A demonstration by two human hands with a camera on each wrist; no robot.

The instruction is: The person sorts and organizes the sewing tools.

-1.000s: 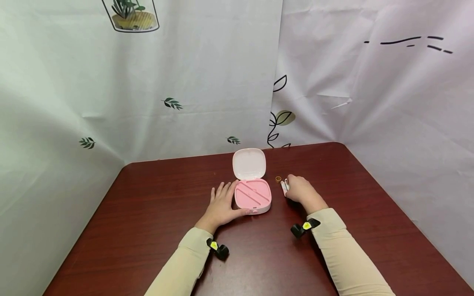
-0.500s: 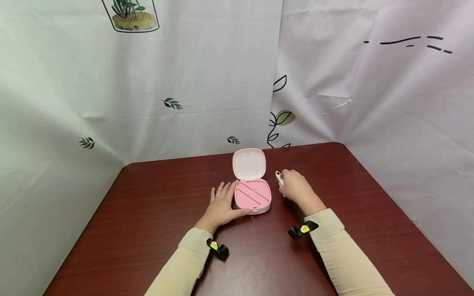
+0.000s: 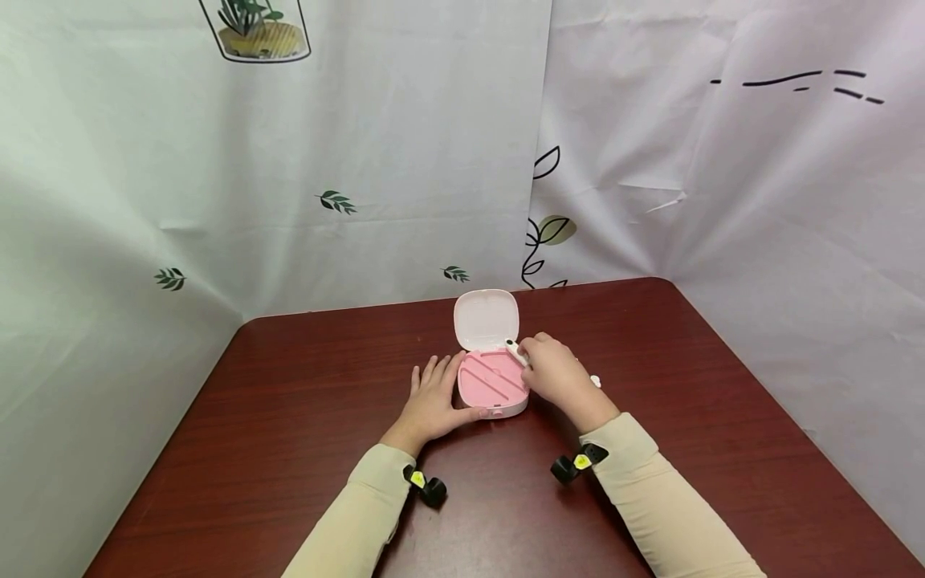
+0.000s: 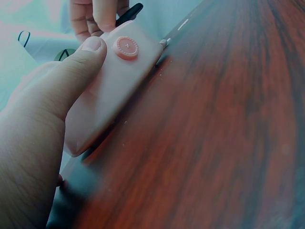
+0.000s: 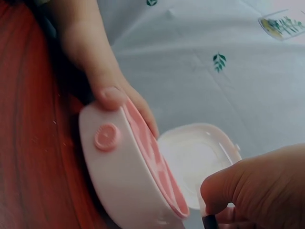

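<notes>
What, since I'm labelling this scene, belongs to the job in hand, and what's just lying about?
Apparently part of the job:
open pink-and-white case, touched by the left hand
slim white item with a dark tip, pinched in the right hand

Just around:
red-brown table
printed cloth backdrop
small white thing by the right wrist, unidentifiable, perhaps wanted too

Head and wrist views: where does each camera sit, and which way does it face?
Head: on the head, looking forward and down at the table; left hand, right hand and both sleeves show.
Left wrist: on that wrist, looking past the left hand at the pink box with its round button; the right hand shows beyond.
Right wrist: on that wrist, looking past the right hand at the box and open lid; the left hand shows too.
Shared: both wrist views show the button.
</notes>
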